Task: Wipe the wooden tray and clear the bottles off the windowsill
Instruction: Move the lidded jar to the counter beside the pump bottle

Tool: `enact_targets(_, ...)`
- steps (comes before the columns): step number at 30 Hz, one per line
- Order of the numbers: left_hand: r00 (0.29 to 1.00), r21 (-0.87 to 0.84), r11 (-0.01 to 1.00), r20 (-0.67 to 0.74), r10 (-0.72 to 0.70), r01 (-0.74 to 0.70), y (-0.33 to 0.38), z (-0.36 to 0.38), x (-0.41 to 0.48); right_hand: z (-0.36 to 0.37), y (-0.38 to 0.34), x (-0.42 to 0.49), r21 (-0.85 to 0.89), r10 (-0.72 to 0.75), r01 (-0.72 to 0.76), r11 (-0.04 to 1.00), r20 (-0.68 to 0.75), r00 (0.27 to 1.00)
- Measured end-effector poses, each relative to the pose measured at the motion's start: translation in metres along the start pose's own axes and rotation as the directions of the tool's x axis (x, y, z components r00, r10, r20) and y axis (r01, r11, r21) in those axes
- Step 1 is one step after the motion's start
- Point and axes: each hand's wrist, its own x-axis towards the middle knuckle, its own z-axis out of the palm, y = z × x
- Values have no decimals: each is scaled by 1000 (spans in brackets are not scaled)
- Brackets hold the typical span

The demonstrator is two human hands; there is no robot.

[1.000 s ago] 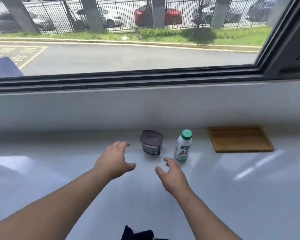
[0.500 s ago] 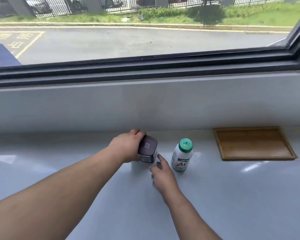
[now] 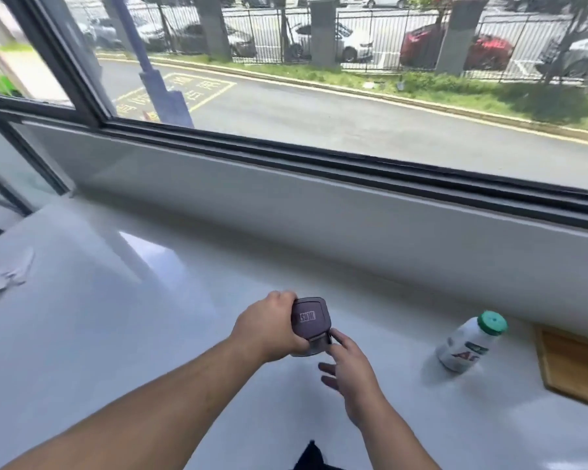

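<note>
Head view looks down on the white windowsill (image 3: 123, 334). Left hand (image 3: 269, 330) is wrapped around the dark square-lidded bottle (image 3: 310, 320), apparently lifted off the sill. Right hand (image 3: 350, 364) has its fingers spread, one fingertip touching the bottle's lower edge. White green-capped bottle (image 3: 469, 342) stands just beside the wooden tray (image 3: 574, 364) at right.

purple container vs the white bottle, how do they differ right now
The purple container is squat, dark, with a squarish lid; the white bottle is taller, rounded, with a green cap. The container is gripped in the left hand, the right hand touching its edge; the bottle stands untouched near the wooden tray. Both are closed and over the white windowsill.
</note>
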Motion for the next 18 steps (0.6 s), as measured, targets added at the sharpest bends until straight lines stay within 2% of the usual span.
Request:
enact_targets(4, 982, -57, 991, -135, -129, 122, -84, -49, -83, 94, -2, -44, -115, -42, 61, 991, 157, 987)
enact_targets(9, 914, -154, 953, -276, -297, 263, -202, -99, -218, 231, 21, -127, -245, -56, 153, 957, 363, 930)
enact_targets(13, 822, -208, 889, -340, -458, 409, -300, -111, -342, 335, 64, -204, -379, 3, 220, 899, 507, 862)
enact_targets(18, 678, -293, 766, -356, -643, 572, -399, -105, -499, 454, 141, -295, -517, 124, 337, 787, 668, 734)
